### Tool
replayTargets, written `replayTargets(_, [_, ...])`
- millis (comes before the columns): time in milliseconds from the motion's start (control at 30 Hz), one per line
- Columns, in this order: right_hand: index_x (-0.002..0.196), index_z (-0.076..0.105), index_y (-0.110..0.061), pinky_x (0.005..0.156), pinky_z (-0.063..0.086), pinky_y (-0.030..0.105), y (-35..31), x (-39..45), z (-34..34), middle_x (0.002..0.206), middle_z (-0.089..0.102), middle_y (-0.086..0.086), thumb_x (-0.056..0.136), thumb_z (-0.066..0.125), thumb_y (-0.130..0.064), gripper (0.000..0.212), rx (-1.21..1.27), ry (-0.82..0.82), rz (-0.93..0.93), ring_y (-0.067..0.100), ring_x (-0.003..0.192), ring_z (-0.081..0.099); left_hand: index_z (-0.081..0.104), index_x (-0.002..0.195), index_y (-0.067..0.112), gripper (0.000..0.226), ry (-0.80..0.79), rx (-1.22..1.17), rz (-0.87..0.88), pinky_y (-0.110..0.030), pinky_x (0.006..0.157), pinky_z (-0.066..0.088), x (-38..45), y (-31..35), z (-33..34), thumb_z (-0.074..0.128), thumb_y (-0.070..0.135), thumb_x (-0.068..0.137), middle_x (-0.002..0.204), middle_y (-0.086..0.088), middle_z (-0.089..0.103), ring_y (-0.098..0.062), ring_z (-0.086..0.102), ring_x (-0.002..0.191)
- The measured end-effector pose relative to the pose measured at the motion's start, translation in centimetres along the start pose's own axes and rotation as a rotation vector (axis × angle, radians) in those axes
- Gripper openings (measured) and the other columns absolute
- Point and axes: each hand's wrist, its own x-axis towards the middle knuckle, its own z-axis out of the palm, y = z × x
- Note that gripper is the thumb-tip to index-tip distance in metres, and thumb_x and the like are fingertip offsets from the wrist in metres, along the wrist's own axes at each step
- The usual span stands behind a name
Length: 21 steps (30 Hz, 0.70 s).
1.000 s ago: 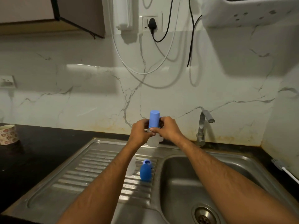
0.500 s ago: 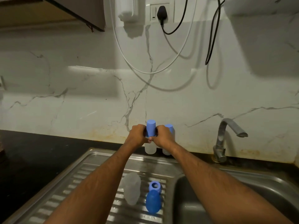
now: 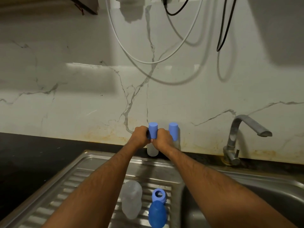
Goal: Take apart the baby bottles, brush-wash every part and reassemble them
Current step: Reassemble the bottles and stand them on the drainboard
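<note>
A clear baby bottle [image 3: 152, 151] with a blue cap [image 3: 153, 130] stands on the black counter against the wall. My left hand [image 3: 139, 137] and my right hand [image 3: 162, 139] both grip it around the collar. A second capped bottle [image 3: 174, 130] stands just to its right, partly behind my right hand. On the ribbed drainboard [image 3: 69, 186] lie a clear bottle body [image 3: 131, 201], a blue screw ring [image 3: 158, 195] and a darker blue cap [image 3: 157, 214].
A steel tap [image 3: 236, 139] stands at the right above the sink basin [image 3: 246, 203]. White and black cables [image 3: 148, 61] hang down the marble wall. Black counter [image 3: 32, 153] lies to the left of the drainboard.
Both hands have carried the capped bottle away from me and down onto the counter by the wall, beside the second bottle. The view has tilted down and closer.
</note>
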Motion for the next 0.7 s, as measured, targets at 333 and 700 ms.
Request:
replayTargets(333, [0.111, 0.062, -0.008, 0.075, 0.038, 0.024, 0.4, 1.0, 2.0, 0.097, 0.056, 0.001, 0.102, 0.06, -0.021, 0.016, 0.005, 0.065, 0.045, 0.013, 0.087, 0.049, 0.067, 0.098, -0.001, 0.019, 0.026, -0.012, -0.006, -0.042, 0.084, 0.055, 1.0, -1.3, 1.3, 0.073, 0.011, 0.086, 0.095, -0.015, 0.071, -0.029, 0.067, 0.089])
replayTargets(700, [0.116, 0.063, -0.007, 0.077, 0.039, 0.024, 0.6, 1.4, 2.6, 0.112, 0.067, 0.008, 0.1, 0.064, -0.023, 0.023, 0.049, 0.088, 0.054, 0.013, 0.089, 0.05, 0.069, 0.102, -0.002, 0.024, 0.05, -0.031, -0.026, -0.042, 0.086, 0.057, 1.3, -1.8, 1.6, 0.076, 0.014, 0.086, 0.097, -0.015, 0.072, -0.029, 0.068, 0.09])
